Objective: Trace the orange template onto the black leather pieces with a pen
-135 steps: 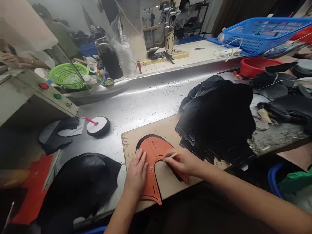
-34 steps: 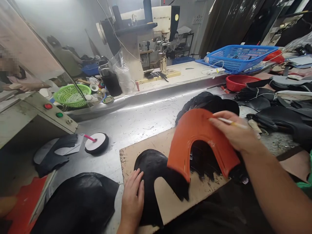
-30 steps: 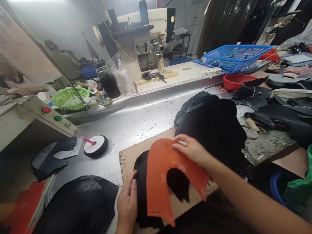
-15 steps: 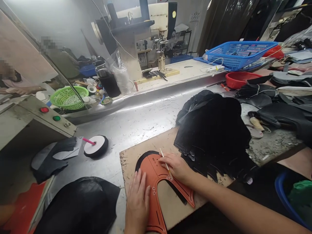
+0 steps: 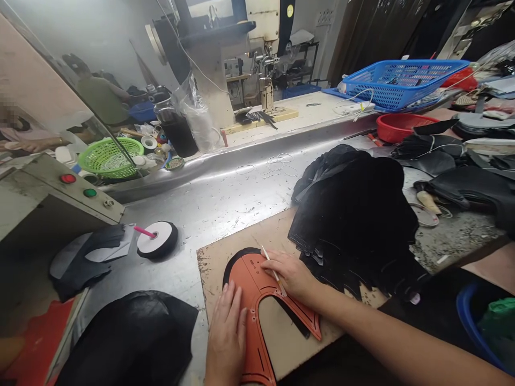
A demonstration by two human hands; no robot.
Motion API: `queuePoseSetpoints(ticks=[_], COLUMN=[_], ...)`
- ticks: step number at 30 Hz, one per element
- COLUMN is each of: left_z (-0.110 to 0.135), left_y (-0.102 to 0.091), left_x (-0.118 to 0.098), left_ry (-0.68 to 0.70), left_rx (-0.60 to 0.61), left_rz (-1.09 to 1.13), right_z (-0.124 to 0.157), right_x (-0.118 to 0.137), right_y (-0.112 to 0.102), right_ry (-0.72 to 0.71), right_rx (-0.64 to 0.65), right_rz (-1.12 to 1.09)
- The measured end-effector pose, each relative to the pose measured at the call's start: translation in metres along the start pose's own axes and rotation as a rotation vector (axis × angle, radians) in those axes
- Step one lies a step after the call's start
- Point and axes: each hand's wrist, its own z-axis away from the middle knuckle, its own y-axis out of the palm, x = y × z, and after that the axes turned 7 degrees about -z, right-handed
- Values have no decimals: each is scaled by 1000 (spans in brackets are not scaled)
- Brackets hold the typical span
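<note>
An orange U-shaped template point(image 5: 246, 274) with slots and small holes lies over a black cut piece point(image 5: 236, 261), whose dark edge shows around the curved top and inside the right leg. My left hand point(image 5: 228, 327) rests flat on the template's left side, fingers stretched out. In my right hand point(image 5: 290, 274), on the right side of the template, is a slim white pen point(image 5: 277, 280), its lower end near the inner curve by the small holes. Both lie on a tan board point(image 5: 213, 262).
Right of the template is a big stack of black pieces point(image 5: 354, 209). At left are a black leather piece point(image 5: 132, 338), a white-faced roll point(image 5: 156, 239) and a control box point(image 5: 80, 187). A sewing machine point(image 5: 261, 21), blue basket point(image 5: 402, 83) and red bowl point(image 5: 396, 127) are behind.
The camera view has shifted slightly. Both hands, the pen and the template hold almost the same positions.
</note>
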Motion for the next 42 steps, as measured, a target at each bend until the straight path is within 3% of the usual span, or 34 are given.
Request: queuePoseSetpoints(ticks=[16,21,25,27,30,34,42], left_z=[-5,-4,-4,-4,-4,-2,-1], left_y=[-5,-4,-4,-4,-4,-1,0], left_x=[2,2,1,1,0,-1,0], left_ry=[41,12,15,18,25,30,63], left_rx=[39,39,35,34,22,-7,-14], left_rz=[0,18,38,34,28,28,5], right_z=[2,3,3,2,3,6,6], right_x=[-3,18,48,57,60,55,58], right_y=[-3,-18,-25,-22,-13,-6,-17], right_ry=[56,53,45,103,157,102,132], right_rx=[27,-10,218,319,357,373,476], right_rz=[3,-106,-367,-381,-288,-215,-236])
